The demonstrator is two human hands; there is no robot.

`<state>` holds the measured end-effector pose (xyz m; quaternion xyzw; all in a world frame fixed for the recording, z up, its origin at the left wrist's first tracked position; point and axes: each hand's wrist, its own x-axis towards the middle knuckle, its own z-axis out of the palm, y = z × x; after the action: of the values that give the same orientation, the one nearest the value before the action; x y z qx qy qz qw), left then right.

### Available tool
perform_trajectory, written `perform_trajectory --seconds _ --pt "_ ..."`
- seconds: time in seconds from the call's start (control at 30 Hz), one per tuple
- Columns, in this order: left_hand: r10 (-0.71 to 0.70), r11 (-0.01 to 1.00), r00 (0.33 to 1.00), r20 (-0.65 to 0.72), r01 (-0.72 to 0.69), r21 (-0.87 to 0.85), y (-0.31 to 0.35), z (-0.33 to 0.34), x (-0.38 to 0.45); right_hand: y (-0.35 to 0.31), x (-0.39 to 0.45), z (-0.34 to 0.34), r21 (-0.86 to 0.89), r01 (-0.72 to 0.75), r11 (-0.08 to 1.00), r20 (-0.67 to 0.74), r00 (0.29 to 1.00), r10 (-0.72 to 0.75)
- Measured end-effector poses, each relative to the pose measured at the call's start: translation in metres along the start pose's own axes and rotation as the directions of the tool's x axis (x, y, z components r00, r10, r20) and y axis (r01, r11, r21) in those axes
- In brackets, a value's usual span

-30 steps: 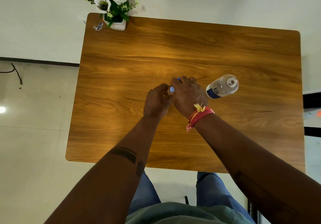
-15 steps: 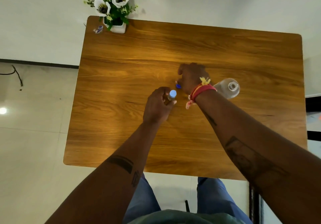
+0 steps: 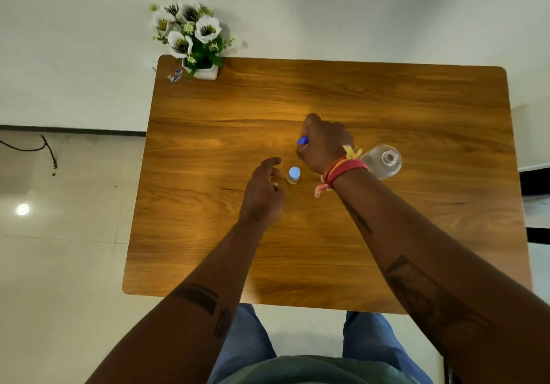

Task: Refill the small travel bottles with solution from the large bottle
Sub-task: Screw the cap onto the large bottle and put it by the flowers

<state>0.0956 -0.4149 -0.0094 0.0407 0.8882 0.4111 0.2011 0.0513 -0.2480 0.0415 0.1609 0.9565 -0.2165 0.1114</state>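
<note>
Small bottle point(image 3: 293, 175) upright mid-table point(image 3: 416, 100), light-blue cap on, likely filled. Large bottle point(image 3: 384, 161) open, right of it. Right hand point(image 3: 323, 142) beyond small bottle, fingers curled on blue object point(image 3: 303, 141), perhaps second bottle's cap. Left hand point(image 3: 263, 190) just beside small bottle, fingers loose, empty. Refilling seemingly unfinished.

Flower pot point(image 3: 200, 71), wrapper point(image 3: 175, 75) on table point(image 3: 387, 100).

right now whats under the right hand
A small blue object pokes out at the right hand; most of it is covered, so I cannot tell what it is. The hand's wrist hides the lower part of the large clear plastic bottle.
</note>
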Motion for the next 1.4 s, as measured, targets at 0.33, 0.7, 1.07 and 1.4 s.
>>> perform_trajectory --seconds 0.33,0.7,1.07,1.4 --pt "0.192 0.976 0.941 -0.277 -0.214 -0.049 0.098 -0.024 -0.019 0.040 -0.090 -0.091 0.646 -0.034 0.763 -0.215 0.951 0.224" --pt "0.285 0.938 0.954 0.099 -0.298 0.178 0.120 0.073 -0.006 0.116 -0.103 -0.078 0.319 0.018 0.948 -0.239 0.969 0.062" --pt "0.319 0.912 0.940 0.120 -0.339 0.230 0.123 0.078 0.003 0.115 -0.091 -0.078 0.099 0.073 0.992 -0.135 0.989 -0.060" --pt "0.298 0.931 0.945 0.139 -0.319 0.177 0.127 0.076 0.008 0.113 -0.088 -0.089 0.007 0.031 1.000 -0.059 0.998 -0.030"
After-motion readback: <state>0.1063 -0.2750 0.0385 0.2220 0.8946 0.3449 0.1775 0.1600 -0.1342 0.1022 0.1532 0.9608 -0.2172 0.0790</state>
